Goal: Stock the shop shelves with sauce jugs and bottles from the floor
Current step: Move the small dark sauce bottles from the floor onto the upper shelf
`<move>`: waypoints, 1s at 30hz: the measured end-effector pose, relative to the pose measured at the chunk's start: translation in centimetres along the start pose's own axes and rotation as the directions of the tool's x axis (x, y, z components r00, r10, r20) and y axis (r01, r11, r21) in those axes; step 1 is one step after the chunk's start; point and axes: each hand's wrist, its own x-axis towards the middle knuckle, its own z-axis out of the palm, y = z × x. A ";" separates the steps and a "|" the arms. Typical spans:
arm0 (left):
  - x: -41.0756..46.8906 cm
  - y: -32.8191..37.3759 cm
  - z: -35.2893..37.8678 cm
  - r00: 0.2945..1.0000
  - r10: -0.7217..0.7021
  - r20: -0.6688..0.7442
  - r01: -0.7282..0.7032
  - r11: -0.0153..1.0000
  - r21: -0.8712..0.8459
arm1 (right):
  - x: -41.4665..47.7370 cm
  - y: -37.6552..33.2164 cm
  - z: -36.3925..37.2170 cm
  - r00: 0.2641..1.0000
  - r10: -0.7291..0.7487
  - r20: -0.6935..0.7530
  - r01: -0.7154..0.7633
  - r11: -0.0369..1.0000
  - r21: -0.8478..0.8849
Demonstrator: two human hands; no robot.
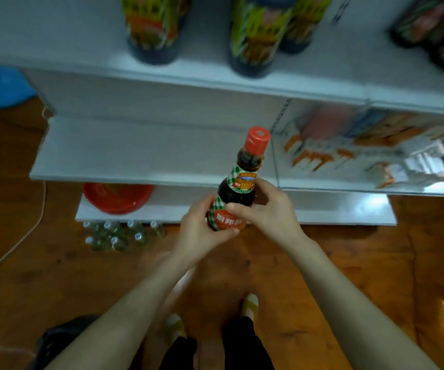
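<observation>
Our left hand (202, 229) curls round the base and our right hand (267, 209) wraps the belly of a dark soy sauce bottle (238, 189), held upright at centre. Smooth, likely glass, with a ribbed red cap (257, 140): we judge it heavy, slippery, breakable, best gripped at the label. Beyond, a white shelf (135, 156) at ten o'clock, labelled jugs (255, 36) at twelve.
</observation>
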 end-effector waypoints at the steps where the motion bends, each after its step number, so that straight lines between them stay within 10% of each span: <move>1: 0.9 1.9 0.2 0.999 0.035 0.018 -0.035 0.999 0.015 | 0.1 -0.8 -1.7 1.000 -0.013 -0.029 0.014 1.000 0.008; 11: 9.2 17.3 8.2 0.976 0.215 0.019 -0.216 0.969 0.118 | 3.9 -3.3 -19.8 0.963 -0.247 -0.104 0.253 0.967 0.045; 30: 24.0 28.7 20.2 0.933 0.303 0.195 -0.340 0.919 0.197 | 13.5 0.6 -37.7 0.950 -0.222 -0.222 0.263 0.949 0.176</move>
